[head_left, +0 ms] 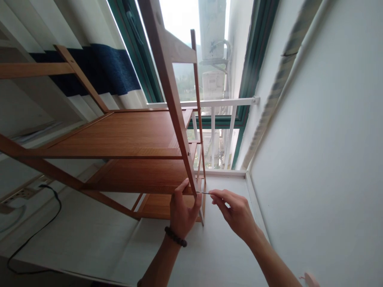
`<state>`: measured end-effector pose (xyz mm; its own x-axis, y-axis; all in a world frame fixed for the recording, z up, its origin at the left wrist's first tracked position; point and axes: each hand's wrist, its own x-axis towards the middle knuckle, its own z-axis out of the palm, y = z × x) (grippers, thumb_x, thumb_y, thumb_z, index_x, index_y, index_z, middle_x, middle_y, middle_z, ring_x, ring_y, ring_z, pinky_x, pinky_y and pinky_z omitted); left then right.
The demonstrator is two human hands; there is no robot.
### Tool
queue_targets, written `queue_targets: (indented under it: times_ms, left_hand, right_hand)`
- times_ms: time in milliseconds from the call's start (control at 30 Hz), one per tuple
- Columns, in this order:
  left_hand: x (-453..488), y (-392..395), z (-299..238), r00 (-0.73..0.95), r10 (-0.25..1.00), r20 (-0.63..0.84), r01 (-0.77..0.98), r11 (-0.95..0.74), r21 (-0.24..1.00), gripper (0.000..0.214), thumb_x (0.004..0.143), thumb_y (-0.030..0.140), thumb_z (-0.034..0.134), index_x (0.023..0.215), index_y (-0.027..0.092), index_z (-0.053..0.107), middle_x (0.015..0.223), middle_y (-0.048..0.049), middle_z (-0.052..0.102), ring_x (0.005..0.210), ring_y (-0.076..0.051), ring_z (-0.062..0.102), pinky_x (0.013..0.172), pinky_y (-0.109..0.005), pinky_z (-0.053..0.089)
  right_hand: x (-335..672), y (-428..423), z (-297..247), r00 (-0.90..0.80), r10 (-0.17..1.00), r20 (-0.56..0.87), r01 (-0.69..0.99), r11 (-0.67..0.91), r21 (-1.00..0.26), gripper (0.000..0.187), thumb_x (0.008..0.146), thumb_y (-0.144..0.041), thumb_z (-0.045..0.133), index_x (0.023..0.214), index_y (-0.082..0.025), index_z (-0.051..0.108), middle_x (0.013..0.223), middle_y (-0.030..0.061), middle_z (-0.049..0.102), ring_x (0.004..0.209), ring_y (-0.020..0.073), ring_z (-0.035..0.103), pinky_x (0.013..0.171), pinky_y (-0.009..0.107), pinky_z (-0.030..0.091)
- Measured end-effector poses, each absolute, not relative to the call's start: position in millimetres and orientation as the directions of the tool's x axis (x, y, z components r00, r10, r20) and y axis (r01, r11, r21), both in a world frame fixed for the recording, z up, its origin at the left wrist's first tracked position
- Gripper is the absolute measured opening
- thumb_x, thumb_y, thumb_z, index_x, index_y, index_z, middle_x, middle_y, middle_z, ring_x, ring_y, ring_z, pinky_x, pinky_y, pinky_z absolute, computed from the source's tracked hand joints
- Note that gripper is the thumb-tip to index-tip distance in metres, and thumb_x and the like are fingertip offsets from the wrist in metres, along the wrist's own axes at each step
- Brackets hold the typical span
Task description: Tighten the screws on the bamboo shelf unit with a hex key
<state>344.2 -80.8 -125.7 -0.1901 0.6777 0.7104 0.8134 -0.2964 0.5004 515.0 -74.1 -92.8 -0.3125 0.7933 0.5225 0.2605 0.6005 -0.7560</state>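
Note:
A reddish-brown wooden shelf rack point(143, 133) with several tiers fills the middle and left of the head view. My left hand point(183, 213), a dark bead bracelet on its wrist, is closed around the rack's near right post, at the edge of a lower tier. Pinched in the fingertips of my right hand point(235, 209) is a thin metal rod point(204, 193), possibly a hex key. It points left, and its tip meets the outer side of the post close to my left thumb. Whatever the tip touches is too small to make out.
Behind the rack are a white railing point(221, 102) and a green-framed window. A curtain point(116, 67) hangs at the back left. The white wall point(323, 151) rises close on the right. A black cable point(36, 235) runs from a socket strip point(25, 193) at lower left.

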Motion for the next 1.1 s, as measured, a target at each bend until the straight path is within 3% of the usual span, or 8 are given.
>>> queue_targets:
  times_ms: [100,433,733,967,1100]
  left_hand:
    - [344,-81,-127,-0.190,0.683,0.705,0.802,-0.305,0.513,0.048,0.076,0.033,0.059,0.117,0.015,0.042,0.105,-0.0122,0.059,0.097,-0.024,0.058,0.081,-0.038,0.048]
    - [343,-82,-127,-0.186,0.671,0.718,0.833,-0.279,0.477,0.047,0.076,0.035,0.058,0.116,0.015,0.043,0.101,-0.0112,0.059,0.092,-0.024,0.059,0.076,-0.037,0.049]
    - [342,-82,-131,-0.219,0.668,0.711,0.826,-0.261,0.500,0.042,0.075,0.034,0.058,0.110,0.015,0.044,0.094,-0.0092,0.059,0.088,-0.023,0.060,0.074,-0.036,0.049]
    - [341,-84,-128,-0.194,0.679,0.707,0.833,-0.267,0.485,0.042,0.077,0.035,0.056,0.111,0.015,0.044,0.095,-0.0099,0.059,0.088,-0.023,0.060,0.072,-0.036,0.049]
    - [342,-84,-127,-0.188,0.681,0.707,0.824,-0.283,0.491,0.042,0.076,0.035,0.057,0.111,0.015,0.044,0.095,-0.0099,0.059,0.088,-0.023,0.060,0.073,-0.036,0.049]
  right_hand:
    - [517,-72,-92,-0.354,0.742,0.569,0.270,0.663,-0.698,0.021,0.088,-0.019,0.046,0.103,-0.022,0.060,0.078,0.0040,0.065,0.069,0.0146,0.061,0.064,0.027,0.048]
    - [513,-71,-98,-0.274,0.785,0.555,0.248,0.615,-0.748,0.019,0.087,-0.015,0.048,0.102,-0.022,0.058,0.074,0.0025,0.064,0.065,0.0134,0.060,0.063,0.025,0.048]
    - [519,-69,-103,-0.388,0.690,0.611,0.194,0.709,-0.678,0.032,0.084,-0.009,0.049,0.111,-0.026,0.053,0.081,0.0032,0.067,0.069,0.0149,0.062,0.064,0.027,0.048]
    - [517,-76,-104,-0.392,0.709,0.587,0.094,0.665,-0.741,0.030,0.085,-0.010,0.049,0.109,-0.025,0.055,0.078,0.0025,0.067,0.066,0.0136,0.061,0.062,0.026,0.049]
    - [517,-70,-95,-0.398,0.805,0.441,0.061,0.502,-0.862,0.019,0.087,-0.015,0.046,0.101,-0.021,0.059,0.074,0.0022,0.066,0.060,0.0112,0.059,0.061,0.024,0.050]
